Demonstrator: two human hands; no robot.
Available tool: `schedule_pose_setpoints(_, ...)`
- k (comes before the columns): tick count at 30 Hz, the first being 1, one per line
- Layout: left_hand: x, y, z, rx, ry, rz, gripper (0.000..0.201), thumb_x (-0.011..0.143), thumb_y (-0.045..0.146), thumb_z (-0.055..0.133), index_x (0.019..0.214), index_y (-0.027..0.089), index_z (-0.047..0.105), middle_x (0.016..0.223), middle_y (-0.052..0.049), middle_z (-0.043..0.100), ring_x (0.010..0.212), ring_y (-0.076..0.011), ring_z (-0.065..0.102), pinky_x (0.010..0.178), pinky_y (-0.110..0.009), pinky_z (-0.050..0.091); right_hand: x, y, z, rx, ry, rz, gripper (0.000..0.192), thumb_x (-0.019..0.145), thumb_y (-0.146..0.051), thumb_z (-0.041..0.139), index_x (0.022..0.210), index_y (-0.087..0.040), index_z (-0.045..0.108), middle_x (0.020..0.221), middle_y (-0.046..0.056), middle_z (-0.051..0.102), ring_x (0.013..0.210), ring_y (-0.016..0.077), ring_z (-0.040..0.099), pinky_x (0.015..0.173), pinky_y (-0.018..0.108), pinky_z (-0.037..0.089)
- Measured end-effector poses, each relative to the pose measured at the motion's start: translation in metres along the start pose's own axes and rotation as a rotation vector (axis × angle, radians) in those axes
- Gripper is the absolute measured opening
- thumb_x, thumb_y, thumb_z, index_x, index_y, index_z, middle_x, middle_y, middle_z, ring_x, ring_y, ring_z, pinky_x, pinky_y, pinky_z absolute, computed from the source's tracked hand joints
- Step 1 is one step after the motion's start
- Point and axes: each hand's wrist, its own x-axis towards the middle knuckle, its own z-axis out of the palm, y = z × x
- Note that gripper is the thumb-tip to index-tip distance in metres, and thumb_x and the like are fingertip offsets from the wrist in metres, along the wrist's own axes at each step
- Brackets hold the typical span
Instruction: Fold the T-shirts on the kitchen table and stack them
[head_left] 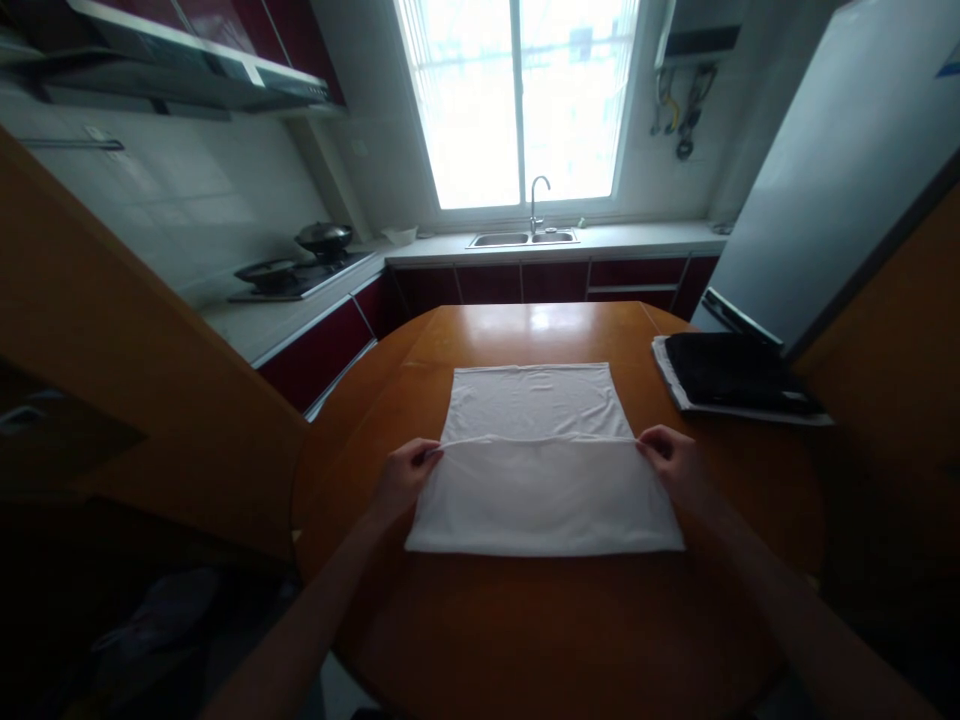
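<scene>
A white cloth (547, 500), possibly a garment, lies on the wooden table in front of me. Its near part is folded over toward the far side, and the fold's free edge crosses the middle of the cloth. My left hand (405, 475) pinches the left corner of that edge between thumb and fingers. At the opposite corner, my right hand (673, 462) grips the same edge in a like pinch. Beyond the edge, the single far part of the cloth shows slight wrinkles near its right side.
A stack of folded dark and white cloth (739, 375) sits at the right of the rounded wooden table (555, 630). Beyond are a counter with a sink (502, 240), a stove with pans (322, 240), and a refrigerator (840, 170) at right.
</scene>
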Motion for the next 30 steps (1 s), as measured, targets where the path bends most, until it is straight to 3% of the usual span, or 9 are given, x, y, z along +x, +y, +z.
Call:
schedule_pose_setpoints(3, 0.002, -0.010, 0.008, 0.085, -0.069, 0.015, 0.026, 0.087, 0.039, 0.060, 0.096, 0.018, 0.073, 0.092, -0.007, 0.073, 0.085, -0.0228, 0.068, 0.080, -0.033, 0.054, 0.000, 0.009, 0.008, -0.109, -0.057, 0.026, 0.021, 0.085, -0.038, 0.056, 0.079, -0.020, 0.065, 0.078, 0.006, 0.069, 0.072, 0.0220, 0.063, 0.069, 0.033, 0.049)
schedule_pose_setpoints(5, 0.001, -0.010, 0.013, 0.190, -0.052, 0.080, 0.028, 0.088, 0.035, 0.059, 0.106, 0.017, 0.072, 0.101, -0.009, 0.072, 0.094, -0.0251, 0.067, 0.088, -0.038, 0.054, -0.002, 0.011, 0.014, -0.281, -0.049, 0.000, 0.021, 0.086, -0.037, 0.056, 0.086, -0.019, 0.068, 0.088, 0.010, 0.071, 0.082, 0.0260, 0.064, 0.076, 0.038, 0.050)
schedule_pose_setpoints(7, -0.001, 0.000, 0.021, 0.295, -0.002, 0.162, 0.033, 0.092, 0.030, 0.055, 0.119, 0.017, 0.069, 0.113, -0.011, 0.069, 0.107, -0.0275, 0.064, 0.098, -0.043, 0.050, -0.006, 0.004, 0.021, -0.448, 0.006, -0.075, 0.025, 0.089, -0.035, 0.055, 0.100, -0.018, 0.070, 0.106, 0.015, 0.070, 0.099, 0.0309, 0.062, 0.087, 0.043, 0.049)
schedule_pose_setpoints(9, -0.005, 0.016, 0.033, 0.356, -0.032, 0.240, 0.036, 0.096, 0.027, 0.051, 0.128, 0.019, 0.065, 0.124, -0.012, 0.066, 0.116, -0.0270, 0.061, 0.104, -0.043, 0.048, -0.011, -0.011, 0.032, -0.518, 0.013, -0.178, 0.030, 0.094, -0.033, 0.050, 0.113, -0.019, 0.069, 0.122, 0.016, 0.067, 0.114, 0.0320, 0.058, 0.097, 0.045, 0.046)
schedule_pose_setpoints(13, -0.011, 0.043, 0.067, 0.415, -0.254, 0.361, 0.039, 0.104, 0.031, 0.042, 0.137, 0.020, 0.060, 0.141, -0.010, 0.060, 0.132, -0.0251, 0.054, 0.114, -0.042, 0.041, -0.023, -0.038, 0.064, -0.530, -0.192, -0.343, 0.042, 0.102, -0.030, 0.037, 0.133, -0.018, 0.062, 0.147, 0.012, 0.054, 0.138, 0.0261, 0.046, 0.113, 0.042, 0.037)
schedule_pose_setpoints(17, -0.014, 0.045, 0.089, 0.516, -0.343, 0.373, 0.056, 0.105, 0.043, 0.040, 0.154, 0.016, 0.041, 0.162, -0.013, 0.037, 0.152, -0.0308, 0.027, 0.122, -0.054, 0.027, -0.030, -0.037, 0.084, -0.653, -0.332, -0.253, 0.058, 0.103, -0.041, 0.037, 0.153, -0.012, 0.042, 0.164, 0.014, 0.032, 0.153, 0.0297, 0.024, 0.122, 0.052, 0.018)
schedule_pose_setpoints(22, -0.011, 0.038, 0.087, 0.574, -0.298, 0.302, 0.059, 0.107, 0.044, 0.032, 0.158, 0.015, 0.033, 0.165, -0.012, 0.028, 0.155, -0.0295, 0.018, 0.123, -0.056, 0.023, -0.029, -0.028, 0.084, -0.688, -0.328, -0.200, 0.062, 0.104, -0.045, 0.034, 0.157, -0.014, 0.036, 0.167, 0.014, 0.022, 0.156, 0.0276, 0.014, 0.123, 0.052, 0.010)
schedule_pose_setpoints(26, -0.011, 0.036, 0.084, 0.607, -0.318, 0.258, 0.061, 0.105, 0.047, 0.035, 0.158, 0.017, 0.035, 0.166, -0.012, 0.027, 0.155, -0.0325, 0.019, 0.122, -0.060, 0.022, -0.028, -0.029, 0.082, -0.667, -0.357, -0.164, 0.063, 0.104, -0.046, 0.034, 0.159, -0.015, 0.033, 0.166, 0.014, 0.025, 0.156, 0.0276, 0.016, 0.123, 0.053, 0.011)
schedule_pose_setpoints(30, -0.016, 0.033, 0.083, 0.627, -0.246, 0.241, 0.060, 0.105, 0.049, 0.035, 0.157, 0.019, 0.037, 0.166, -0.012, 0.027, 0.154, -0.0332, 0.020, 0.122, -0.061, 0.022, -0.031, -0.030, 0.081, -0.628, -0.285, -0.205, 0.059, 0.105, -0.043, 0.032, 0.157, -0.015, 0.037, 0.167, 0.012, 0.023, 0.156, 0.0261, 0.017, 0.123, 0.051, 0.014)
